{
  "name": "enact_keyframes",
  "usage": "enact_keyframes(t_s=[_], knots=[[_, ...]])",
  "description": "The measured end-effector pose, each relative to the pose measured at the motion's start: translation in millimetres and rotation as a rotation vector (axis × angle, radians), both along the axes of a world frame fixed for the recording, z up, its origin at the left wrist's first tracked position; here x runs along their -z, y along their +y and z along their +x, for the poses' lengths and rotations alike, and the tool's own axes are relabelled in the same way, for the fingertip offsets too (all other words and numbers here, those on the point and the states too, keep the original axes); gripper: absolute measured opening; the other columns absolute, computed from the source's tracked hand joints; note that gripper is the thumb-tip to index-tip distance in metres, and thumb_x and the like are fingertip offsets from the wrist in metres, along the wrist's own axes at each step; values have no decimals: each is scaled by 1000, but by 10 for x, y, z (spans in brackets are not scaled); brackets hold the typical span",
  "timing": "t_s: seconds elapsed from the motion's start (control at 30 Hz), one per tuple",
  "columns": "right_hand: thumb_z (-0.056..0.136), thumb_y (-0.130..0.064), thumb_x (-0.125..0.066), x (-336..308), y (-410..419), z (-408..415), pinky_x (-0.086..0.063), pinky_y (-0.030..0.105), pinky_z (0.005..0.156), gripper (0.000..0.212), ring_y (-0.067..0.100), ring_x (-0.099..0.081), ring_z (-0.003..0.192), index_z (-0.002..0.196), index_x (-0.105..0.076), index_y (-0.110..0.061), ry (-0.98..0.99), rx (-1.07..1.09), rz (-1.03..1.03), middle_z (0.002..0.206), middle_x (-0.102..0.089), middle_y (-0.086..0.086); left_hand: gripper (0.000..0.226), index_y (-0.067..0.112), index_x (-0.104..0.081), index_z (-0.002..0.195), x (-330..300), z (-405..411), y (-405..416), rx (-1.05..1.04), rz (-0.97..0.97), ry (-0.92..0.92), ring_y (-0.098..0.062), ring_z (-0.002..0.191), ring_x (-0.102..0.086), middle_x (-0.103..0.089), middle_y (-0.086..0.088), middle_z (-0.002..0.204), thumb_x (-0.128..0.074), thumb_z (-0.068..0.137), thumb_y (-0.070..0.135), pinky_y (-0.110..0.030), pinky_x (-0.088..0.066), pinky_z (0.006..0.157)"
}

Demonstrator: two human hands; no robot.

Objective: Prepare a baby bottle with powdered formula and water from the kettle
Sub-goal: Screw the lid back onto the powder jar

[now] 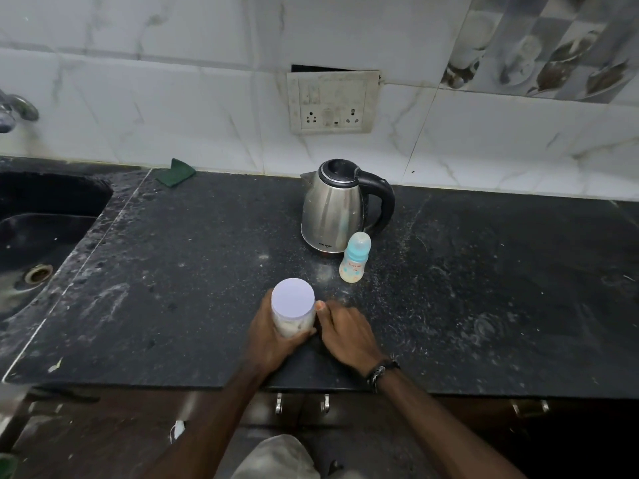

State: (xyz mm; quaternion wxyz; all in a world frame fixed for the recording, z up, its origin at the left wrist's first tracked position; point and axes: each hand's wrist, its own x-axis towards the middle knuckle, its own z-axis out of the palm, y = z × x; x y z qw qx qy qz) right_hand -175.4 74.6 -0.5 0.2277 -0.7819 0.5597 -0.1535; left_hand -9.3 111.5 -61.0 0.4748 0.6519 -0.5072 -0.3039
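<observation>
Standing upright on the near middle of the worktop (pixel 173 254): a clear cylindrical plastic jar (pixel 294 321) with a flat, round, pale lid (pixel 293 298); white powder visible through its wall. Left hand (pixel 273 335) wraps the jar's left side and base, fingers curled around it and holding it. Right hand (pixel 347 335) lies just beside the jar on the right, palm down, thumb tip touching or almost touching the jar wall, fingers loosely spread on the stone and holding nothing. Dark braided band (pixel 380 371) on the right wrist.

Beyond the jar, near but apart: baby bottle (pixel 354 262), translucent waisted body, light blue collar, domed clear cap, upright. Directly behind it, brushed steel kettle (pixel 332 210), conical, black lid and black looped handle to the right, spout to the left.

Worktop is black speckled stone, matte, dusted with pale streaks. Black sink (pixel 41 209) at far left; folded green cloth (pixel 175 172) by the wall; white marbled tiles with a grimy socket plate (pixel 332 102)
</observation>
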Motion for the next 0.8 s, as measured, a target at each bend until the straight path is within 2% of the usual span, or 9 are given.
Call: enact_keyframes(t_s=[0.03, 0.1, 0.17, 0.27, 0.3, 0.4, 0.53, 0.7, 0.8], knots=[[101, -48, -30, 72, 6, -34, -45, 38, 69, 39, 37, -65, 89, 91, -55, -19, 20, 13, 16, 94, -70, 15, 94, 63, -37, 128, -10, -1, -67, 16, 4, 1, 20, 116, -50, -51, 45, 124, -89, 50, 65, -1, -41, 90], [100, -43, -37, 189, 28, -70, -48, 38, 71, 34, 37, -65, 91, 96, -59, -17, 79, -3, 63, 97, -71, 15, 98, 61, -36, 130, -41, -4, -210, 22, 25, 5, 13, 117, -51, -51, 43, 124, -91, 49, 63, -17, -45, 98], [97, -39, -43, 271, 52, -78, -50, 37, 73, 31, 36, -66, 92, 97, -64, -16, 117, -40, 107, 99, -72, 15, 103, 62, -31, 131, -64, -9, -380, 52, 25, 19, -1, 122, -52, -51, 38, 126, -92, 48, 60, -32, -47, 103], [95, -33, -48, 334, 65, -77, -49, 36, 72, 27, 35, -66, 91, 92, -66, -14, 99, -62, 114, 98, -73, 14, 103, 64, -30, 131, -126, -24, -626, 118, 28, 44, -26, 117, -62, -53, 31, 132, -94, 51, 54, -49, -54, 96], [95, -33, -48, 348, 61, -79, -49, 35, 72, 27, 35, -66, 90, 91, -67, -13, 90, -63, 107, 97, -73, 14, 102, 64, -30, 131, -133, -24, -702, 132, 23, 53, -23, 118, -61, -53, 32, 133, -94, 52, 53, -49, -55, 95], [95, -31, -48, 377, 38, -86, -48, 36, 70, 27, 35, -65, 87, 88, -66, -12, 67, -72, 97, 94, -72, 15, 100, 58, -31, 135, -177, -40, -888, 137, 28, 38, -4, 125, -51, -51, 35, 132, -91, 54, 52, -39, -47, 104], [97, -28, -48, 396, -12, -104, -47, 37, 70, 29, 33, -65, 85, 85, -65, -8, 31, -74, 126, 91, -72, 14, 111, 39, -27, 147, -207, -61, -1096, 120, 90, 1, -19, 135, -48, -50, 12, 147, -90, 56, 48, -41, -43, 108], [97, -30, -47, 439, -27, -101, -46, 36, 66, 30, 32, -65, 82, 83, -64, -9, 14, -72, 131, 88, -72, 13, 117, 32, -22, 151, -221, -74, -1208, 96, 140, -59, -29, 137, -46, -49, 2, 151, -94, 58, 38, -50, -44, 110], [97, -31, -48, 464, -33, -98, -46, 36, 66, 30, 30, -65, 82, 84, -65, -11, 15, -81, 128, 88, -73, 11, 129, 23, -12, 155, -266, -31, -1203, 89, 206, -35, -32, 141, -42, -43, -5, 155, -95, 57, 38, -55, -41, 111]])
